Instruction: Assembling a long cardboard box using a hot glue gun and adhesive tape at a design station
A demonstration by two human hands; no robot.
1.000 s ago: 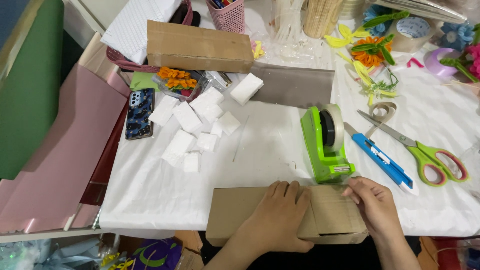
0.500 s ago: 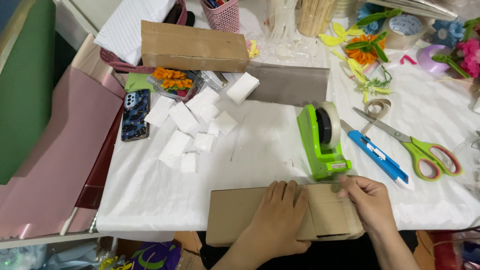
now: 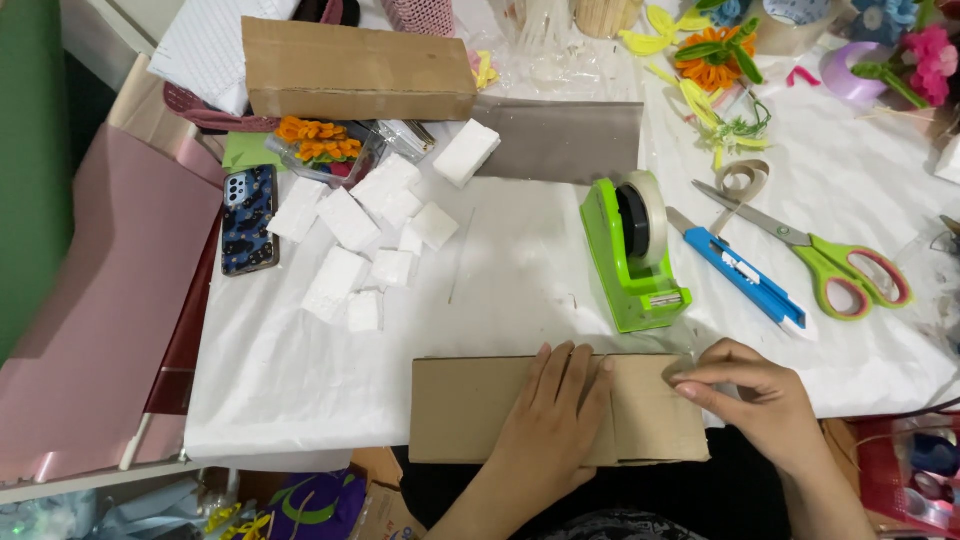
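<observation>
Since the earlier frame, little has been changed: the left hand (image 3: 553,425) is still pressed flat, fingers spread, on the cardboard box (image 3: 470,408), while the right hand (image 3: 757,397) has been kept at the box's right end, thumb and fingertips pinched together — whether clear tape is held between them cannot be told. The box is seen as a flat, plain brown oblong, lying under both hands at the table's near edge. Just beyond the right hand a green tape dispenser (image 3: 630,250) is stood; farther right of it, a blue cutter (image 3: 745,272) and green-handled scissors (image 3: 825,262). Beyond the left hand, white foam blocks (image 3: 360,225) are scattered.
</observation>
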